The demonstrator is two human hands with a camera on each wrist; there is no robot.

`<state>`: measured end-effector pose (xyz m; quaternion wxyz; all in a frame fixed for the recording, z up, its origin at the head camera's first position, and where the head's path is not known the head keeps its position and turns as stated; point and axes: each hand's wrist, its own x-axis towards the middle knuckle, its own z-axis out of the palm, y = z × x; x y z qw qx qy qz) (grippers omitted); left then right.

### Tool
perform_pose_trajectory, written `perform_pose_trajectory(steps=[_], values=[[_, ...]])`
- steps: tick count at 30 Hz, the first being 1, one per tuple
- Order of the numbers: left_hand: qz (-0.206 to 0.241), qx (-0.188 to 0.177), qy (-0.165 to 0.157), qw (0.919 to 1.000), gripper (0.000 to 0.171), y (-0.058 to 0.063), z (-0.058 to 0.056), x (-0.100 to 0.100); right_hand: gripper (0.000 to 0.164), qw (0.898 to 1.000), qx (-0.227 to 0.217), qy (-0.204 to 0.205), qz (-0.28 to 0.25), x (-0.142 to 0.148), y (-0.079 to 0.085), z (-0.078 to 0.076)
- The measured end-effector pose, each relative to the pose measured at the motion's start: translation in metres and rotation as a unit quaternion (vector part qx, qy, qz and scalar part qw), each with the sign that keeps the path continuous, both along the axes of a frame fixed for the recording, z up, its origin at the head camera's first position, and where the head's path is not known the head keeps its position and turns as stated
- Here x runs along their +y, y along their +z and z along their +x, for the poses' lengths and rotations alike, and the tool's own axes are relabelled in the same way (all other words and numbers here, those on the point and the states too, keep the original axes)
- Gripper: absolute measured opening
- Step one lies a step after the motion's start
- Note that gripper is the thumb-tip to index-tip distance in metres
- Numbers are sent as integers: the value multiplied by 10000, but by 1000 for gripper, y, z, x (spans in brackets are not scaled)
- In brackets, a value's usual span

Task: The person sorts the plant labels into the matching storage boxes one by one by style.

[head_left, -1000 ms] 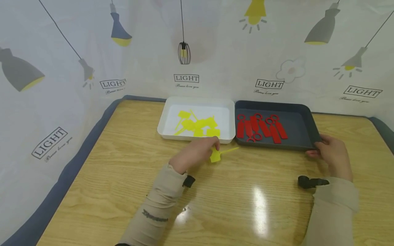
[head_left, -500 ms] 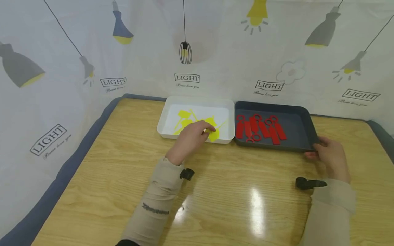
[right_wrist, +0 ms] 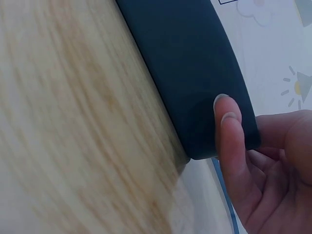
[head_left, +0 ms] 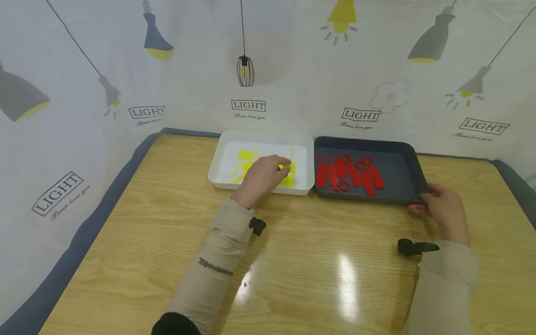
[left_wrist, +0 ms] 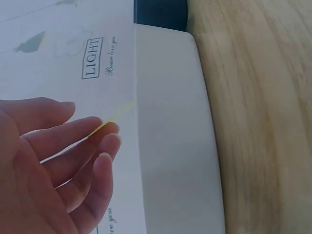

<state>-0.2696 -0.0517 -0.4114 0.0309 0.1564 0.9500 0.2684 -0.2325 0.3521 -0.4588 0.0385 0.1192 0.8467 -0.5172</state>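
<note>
My left hand hovers over the white tray, thumb apart from the loosely bent fingers. A yellow tag's thin tail rises beside its fingertips; in the left wrist view a yellow strip shows by the index and middle fingertips. Several yellow tags with thin tails lie in the tray, partly hidden by the hand. My right hand grips the near right corner of the dark grey tray. In the right wrist view, fingers lie along this tray's outer wall.
Several red tags with ring ends lie in the left half of the dark tray. Both trays stand side by side at the back of the wooden table. Behind them hangs a lamp-printed cloth.
My left hand has carried a yellow tag from the table before the white tray to above it; its thumb and fingers have parted. The right hand stays at the dark tray's corner.
</note>
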Motion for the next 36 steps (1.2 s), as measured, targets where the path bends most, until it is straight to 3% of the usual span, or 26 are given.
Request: perform_pose_trajectory(steps=[6, 12, 21, 31, 36], values=[[-546, -332, -60, 9979, 37, -2, -18, 12, 52, 9999, -25, -82, 71, 1, 1, 2], [-788, -494, -268, 9953, 48, -11, -26, 23, 52, 9999, -11, -158, -50, 2, -1, 4], [-433, -1022, -477, 9927, 49, -19, -31, 23, 52, 9998, -14, -115, -135, -1, -1, 1], [-871, -813, -241, 9926, 47, -30, -29, 28, 52, 9998, -84, 35, -181, -7, -8, 0], [-952, -856, -103, 9917, 49, -28, -26, 30, 58, 9998, -33, -29, -184, -9, -8, 1]])
